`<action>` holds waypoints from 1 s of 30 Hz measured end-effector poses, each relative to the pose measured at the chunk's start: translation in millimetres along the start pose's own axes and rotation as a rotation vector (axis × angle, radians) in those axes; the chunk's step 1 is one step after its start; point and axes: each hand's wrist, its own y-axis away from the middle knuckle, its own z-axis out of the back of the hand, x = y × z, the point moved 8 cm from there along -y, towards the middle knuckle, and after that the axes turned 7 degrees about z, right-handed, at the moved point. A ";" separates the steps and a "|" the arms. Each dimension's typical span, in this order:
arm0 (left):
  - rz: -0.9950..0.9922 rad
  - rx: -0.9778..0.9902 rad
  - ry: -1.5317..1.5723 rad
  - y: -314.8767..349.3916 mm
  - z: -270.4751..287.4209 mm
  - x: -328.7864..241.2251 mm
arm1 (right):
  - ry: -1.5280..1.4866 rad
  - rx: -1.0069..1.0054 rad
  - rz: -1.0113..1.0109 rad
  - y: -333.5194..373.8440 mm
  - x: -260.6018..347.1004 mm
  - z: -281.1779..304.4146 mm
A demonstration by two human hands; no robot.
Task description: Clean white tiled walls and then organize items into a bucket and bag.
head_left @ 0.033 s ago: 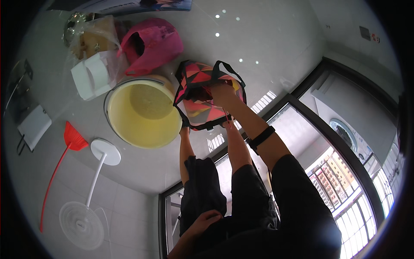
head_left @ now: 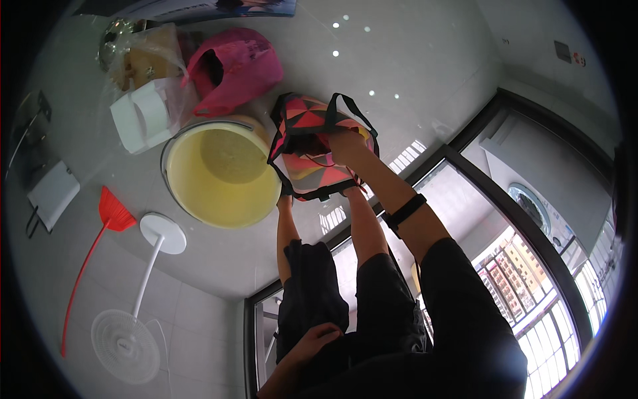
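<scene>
A bag with a red, orange and grey triangle pattern and black trim (head_left: 316,180) stands on the floor in front of my feet. My right hand (head_left: 347,147) reaches into its opening; the fingers are hidden by the bag, so their grip does not show. A thin red cord (head_left: 359,179) lies by the wrist and bag edge. On the dark clothing at my lap rests my left hand (head_left: 320,337), its fingers loosely bent and nothing visible in them. Touching or close to the bag's left side is a yellow bucket (head_left: 222,203).
A pink plastic bag (head_left: 256,66), a clear bag with a brown box (head_left: 149,56) and a white container (head_left: 141,118) lie beyond the bucket. Left are a red broom (head_left: 115,211), a white fan (head_left: 126,346) and a white dustpan-like object (head_left: 53,193). A dark-framed glass door (head_left: 458,166) borders the right.
My right hand has shifted very slightly inside the bag. The red cord has swung a little to the right. My left hand stays put.
</scene>
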 end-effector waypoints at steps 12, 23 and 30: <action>-0.023 -0.050 -0.022 -5.6 7.9 -6.8 | -0.210 -0.886 0.239 53.3 32.6 59.1; -0.137 -0.300 0.008 -35.7 59.0 -25.0 | -1.068 -1.069 -0.371 177.1 -19.8 -94.9; -0.262 -0.350 0.030 -69.6 68.6 -73.4 | -0.619 -0.789 -0.407 92.4 -67.1 65.6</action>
